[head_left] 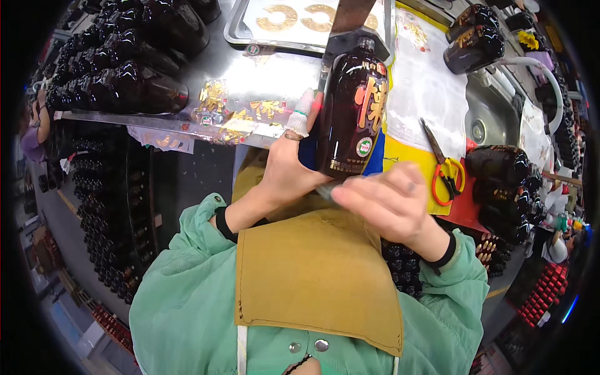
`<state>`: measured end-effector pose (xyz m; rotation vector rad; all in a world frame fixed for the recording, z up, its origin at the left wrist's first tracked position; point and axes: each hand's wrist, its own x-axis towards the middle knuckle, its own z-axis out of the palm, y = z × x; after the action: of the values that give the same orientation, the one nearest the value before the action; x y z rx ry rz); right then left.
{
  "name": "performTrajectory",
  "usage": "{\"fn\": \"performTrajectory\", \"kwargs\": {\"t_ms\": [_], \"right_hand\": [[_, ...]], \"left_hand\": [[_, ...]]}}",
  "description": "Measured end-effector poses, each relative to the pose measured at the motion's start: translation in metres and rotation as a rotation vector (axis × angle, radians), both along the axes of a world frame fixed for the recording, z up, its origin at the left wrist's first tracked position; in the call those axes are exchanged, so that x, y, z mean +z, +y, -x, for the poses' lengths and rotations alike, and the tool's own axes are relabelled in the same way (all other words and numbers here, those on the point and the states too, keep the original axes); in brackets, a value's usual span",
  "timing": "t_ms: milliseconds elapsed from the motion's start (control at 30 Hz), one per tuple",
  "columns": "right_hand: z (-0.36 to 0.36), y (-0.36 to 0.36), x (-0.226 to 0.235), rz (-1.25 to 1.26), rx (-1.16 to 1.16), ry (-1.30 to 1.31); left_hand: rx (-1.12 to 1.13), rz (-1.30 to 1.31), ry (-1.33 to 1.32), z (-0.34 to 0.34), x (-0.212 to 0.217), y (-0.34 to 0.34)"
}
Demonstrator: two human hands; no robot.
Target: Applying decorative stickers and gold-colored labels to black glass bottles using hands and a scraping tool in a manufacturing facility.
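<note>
A dark, glossy bottle (340, 119) with gold and orange decoration and a small round green-and-white sticker lies tilted in front of me, its neck pointing away. My left hand (289, 165) grips its lower left side, with a white covering on one finger. Close to the bottle's base is my right hand (390, 200), fingers curled together and slightly blurred. A small greyish piece (326, 191) shows at its fingertips, too unclear to name. Scissors (444, 172) with orange and yellow handles lie on a yellow sheet (400, 150) to the right.
Many dark bottles (134, 87) crowd the metal table's left side. Gold decals (215, 100) lie on the near table edge. At the back is a metal tray (240, 34) with gold ring-shaped pieces. More bottles (473, 47) and a sink (484, 115) are at right.
</note>
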<state>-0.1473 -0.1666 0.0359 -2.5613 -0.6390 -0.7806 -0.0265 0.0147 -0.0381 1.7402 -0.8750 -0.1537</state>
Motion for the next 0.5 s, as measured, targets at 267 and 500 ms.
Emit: {"fn": "performTrajectory", "kwargs": {"t_ms": [267, 500], "right_hand": [[-0.018, 0.010, 0.012, -0.022, 0.048, 0.205], [-0.118, -0.081, 0.013, 0.201, -0.322, -0.295]], "left_hand": [[0.014, 0.114, 0.085, 0.004, -0.003, -0.003], [0.094, 0.116, -0.015, 0.007, 0.000, -0.006]]}}
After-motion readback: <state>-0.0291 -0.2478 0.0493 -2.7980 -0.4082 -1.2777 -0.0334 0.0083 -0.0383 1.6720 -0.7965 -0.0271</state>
